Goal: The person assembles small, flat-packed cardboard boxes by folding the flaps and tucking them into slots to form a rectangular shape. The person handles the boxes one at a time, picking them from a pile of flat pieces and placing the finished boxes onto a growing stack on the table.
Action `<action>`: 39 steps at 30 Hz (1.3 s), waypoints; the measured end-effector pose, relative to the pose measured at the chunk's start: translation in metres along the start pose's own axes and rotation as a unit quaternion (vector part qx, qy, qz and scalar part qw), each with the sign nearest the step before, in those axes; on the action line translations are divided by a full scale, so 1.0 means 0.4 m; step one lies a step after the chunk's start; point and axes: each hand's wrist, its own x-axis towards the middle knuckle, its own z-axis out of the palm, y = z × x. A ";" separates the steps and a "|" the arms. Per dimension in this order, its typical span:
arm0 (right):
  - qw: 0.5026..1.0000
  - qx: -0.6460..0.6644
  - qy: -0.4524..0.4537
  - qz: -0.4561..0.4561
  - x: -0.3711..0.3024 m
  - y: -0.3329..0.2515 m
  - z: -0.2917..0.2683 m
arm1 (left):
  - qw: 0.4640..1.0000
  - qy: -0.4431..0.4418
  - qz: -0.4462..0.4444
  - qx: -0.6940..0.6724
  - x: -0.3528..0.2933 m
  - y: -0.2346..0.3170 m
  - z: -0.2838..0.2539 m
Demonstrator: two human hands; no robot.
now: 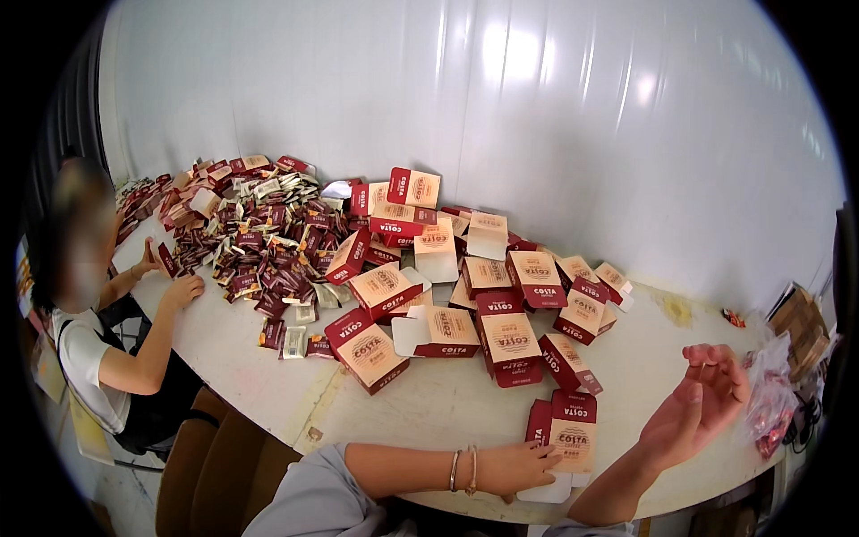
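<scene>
My left hand (523, 467) rests on the table's near edge with its fingertips on a red and cream carton (569, 436) that lies with its white flap open toward me. Thin bangles circle that wrist. My right hand (701, 403) is raised above the table to the right of the carton, palm turned inward, fingers loosely curled and apart, holding nothing. Just past the carton lie several more red and cream cartons (506, 338), some with flaps open.
A big heap of small dark red and white sachets (268, 242) covers the far left of the white table (429, 403). A person (98, 340) sits at the left with hands on the table. A clear bag with red items (769, 403) lies at the right edge. White wall behind.
</scene>
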 end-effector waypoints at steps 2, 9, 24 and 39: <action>1.000 -0.003 -0.007 -0.002 -0.003 -0.002 0.005 | 1.000 0.010 0.011 -0.001 0.003 0.006 -0.011; 1.000 0.014 -0.014 0.001 -0.001 -0.020 0.017 | 0.994 0.052 0.057 -0.074 -0.022 -0.044 -0.136; 0.709 0.190 -0.576 0.359 -0.033 0.012 0.119 | 0.579 0.631 0.102 -0.505 -0.250 -0.117 -0.426; 0.757 0.145 -0.541 0.337 -0.118 0.014 0.207 | 0.690 0.553 0.082 -0.459 -0.156 -0.044 -0.397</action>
